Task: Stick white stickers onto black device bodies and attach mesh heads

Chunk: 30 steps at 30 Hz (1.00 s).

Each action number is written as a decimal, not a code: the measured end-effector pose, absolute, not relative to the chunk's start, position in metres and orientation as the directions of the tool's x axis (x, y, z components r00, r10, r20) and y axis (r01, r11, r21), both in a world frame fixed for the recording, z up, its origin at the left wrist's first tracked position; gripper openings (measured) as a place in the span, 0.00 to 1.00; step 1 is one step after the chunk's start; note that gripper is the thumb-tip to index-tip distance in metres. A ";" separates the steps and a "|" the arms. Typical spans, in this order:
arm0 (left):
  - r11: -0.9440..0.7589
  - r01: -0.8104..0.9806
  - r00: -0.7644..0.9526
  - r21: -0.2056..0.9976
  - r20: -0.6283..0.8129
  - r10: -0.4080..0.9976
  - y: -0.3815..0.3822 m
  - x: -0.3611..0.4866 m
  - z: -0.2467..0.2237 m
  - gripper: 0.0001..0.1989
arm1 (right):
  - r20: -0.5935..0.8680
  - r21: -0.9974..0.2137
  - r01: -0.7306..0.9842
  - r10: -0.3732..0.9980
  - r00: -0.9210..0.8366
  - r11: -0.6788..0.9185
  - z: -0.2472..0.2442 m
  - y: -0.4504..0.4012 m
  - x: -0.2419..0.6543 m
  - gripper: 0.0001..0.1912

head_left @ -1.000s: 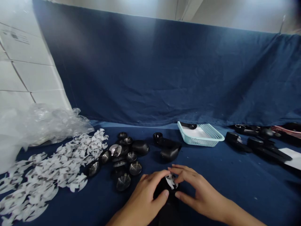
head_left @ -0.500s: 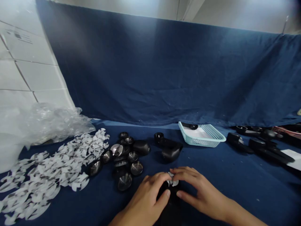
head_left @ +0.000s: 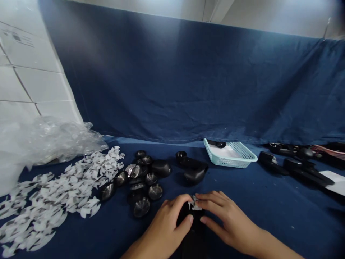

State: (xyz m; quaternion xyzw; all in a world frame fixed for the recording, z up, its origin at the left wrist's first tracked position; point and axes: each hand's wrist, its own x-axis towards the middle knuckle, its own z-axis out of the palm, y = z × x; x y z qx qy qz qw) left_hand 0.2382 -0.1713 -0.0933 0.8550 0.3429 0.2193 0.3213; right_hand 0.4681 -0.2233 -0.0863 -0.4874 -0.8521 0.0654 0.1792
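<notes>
Low in the middle of the head view, a white piece (head_left: 194,204) sits on a black part (head_left: 192,230). My left hand (head_left: 169,223) closes on the black part from the left, its index fingertip against the white piece and its thumb lower down. From the right, my right hand (head_left: 229,220) has its fingertips on the white piece, with the thumb at the black part's side. The lower end of the black part fades into the dark cloth.
White curved pieces (head_left: 61,194) lie in a large pile at left. Round black caps (head_left: 141,207) cluster beside it. A black handle-like part (head_left: 194,172), a light blue basket (head_left: 231,162) and more black parts (head_left: 304,172) stand farther back. Plastic bags (head_left: 67,138) lie back left.
Both hands stay at the white piece on the black part, with only slight finger shifts. The whole view has moved a little, so the objects appear slightly farther left.
</notes>
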 end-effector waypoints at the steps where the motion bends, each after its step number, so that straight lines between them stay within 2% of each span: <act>1: -0.558 0.445 0.666 0.701 0.158 0.729 -0.171 0.238 -0.093 0.19 | 0.255 -0.271 0.812 0.852 -0.458 0.518 -0.087 -0.224 0.467 0.17; 7: -0.568 0.445 0.663 0.692 0.173 0.729 -0.172 0.238 -0.091 0.19 | 0.338 -0.195 0.817 0.819 -0.464 0.543 -0.096 -0.227 0.466 0.20; 12: -0.592 0.433 0.689 0.680 0.174 0.704 -0.172 0.239 -0.088 0.20 | 0.366 -0.208 0.803 0.806 -0.466 0.559 -0.103 -0.227 0.467 0.24; 15: -0.606 0.430 0.693 0.669 0.185 0.696 -0.173 0.239 -0.088 0.20 | 0.394 -0.216 0.809 0.807 -0.440 0.547 -0.107 -0.229 0.468 0.23; 30: -0.625 0.419 0.700 0.658 0.205 0.684 -0.171 0.238 -0.090 0.23 | 0.502 -0.133 0.816 0.748 -0.434 0.563 -0.115 -0.234 0.462 0.26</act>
